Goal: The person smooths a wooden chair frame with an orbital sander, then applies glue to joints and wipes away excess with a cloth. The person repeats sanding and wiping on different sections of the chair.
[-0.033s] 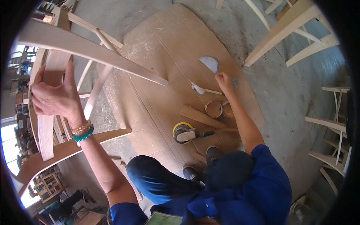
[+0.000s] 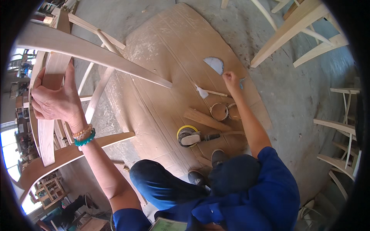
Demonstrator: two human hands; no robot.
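My left hand (image 2: pixel 58 96) is wrapped around a flat wooden rail (image 2: pixel 58 61) of an unfinished chair, with thumb and fingers on its two sides. Pale tapered chair legs (image 2: pixel 104 56) reach out over the cardboard beside it. My right hand (image 2: pixel 231 81) hovers over the cardboard at the right, its fingers closed; what they hold, if anything, cannot be made out. Just left of those fingers lies a folded grey-white disc (image 2: pixel 214 65), like sandpaper. A small blue scrap (image 2: pixel 241 82) shows on their right. A stick with a white wad at its tip (image 2: pixel 202 92) lies nearby.
On the cardboard sheet (image 2: pixel 154 104) are an orbital sander (image 2: pixel 189 136) with a yellow rim, a wooden board (image 2: pixel 206 119) and two round containers (image 2: pixel 219 111). More chair frames stand at the upper right (image 2: pixel 287 32) and far right (image 2: pixel 337 127). My knee (image 2: pixel 154 181) is close below.
My right hand has risen very slightly in the picture. My left hand keeps its hold on the rail.
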